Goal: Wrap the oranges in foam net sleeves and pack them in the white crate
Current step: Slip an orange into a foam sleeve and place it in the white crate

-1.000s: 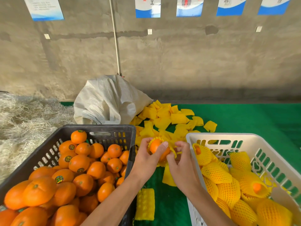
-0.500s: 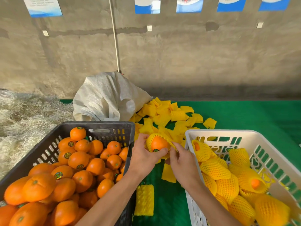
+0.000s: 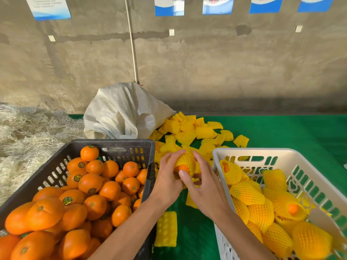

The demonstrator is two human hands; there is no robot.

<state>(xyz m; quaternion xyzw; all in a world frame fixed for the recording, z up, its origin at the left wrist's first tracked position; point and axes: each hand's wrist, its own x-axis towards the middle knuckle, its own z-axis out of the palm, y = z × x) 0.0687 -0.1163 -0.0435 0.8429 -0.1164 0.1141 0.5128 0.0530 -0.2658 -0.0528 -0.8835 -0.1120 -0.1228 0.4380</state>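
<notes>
Green cloth (image 3: pixel 281 132) below concrete wall (image 3: pixel 206 62)

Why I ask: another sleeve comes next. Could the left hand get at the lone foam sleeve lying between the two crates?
Probably yes, once freed. The foam sleeve lies uncovered on the green mat beside the black crate, just below the left forearm. But the left hand now grips the half-wrapped orange.

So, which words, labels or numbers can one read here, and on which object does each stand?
None can be read.
Wall posters: print too small and blurred.
Round stickers on the oranges in the black crate: design visible, no legible text.
White crate: no lettering.
</notes>
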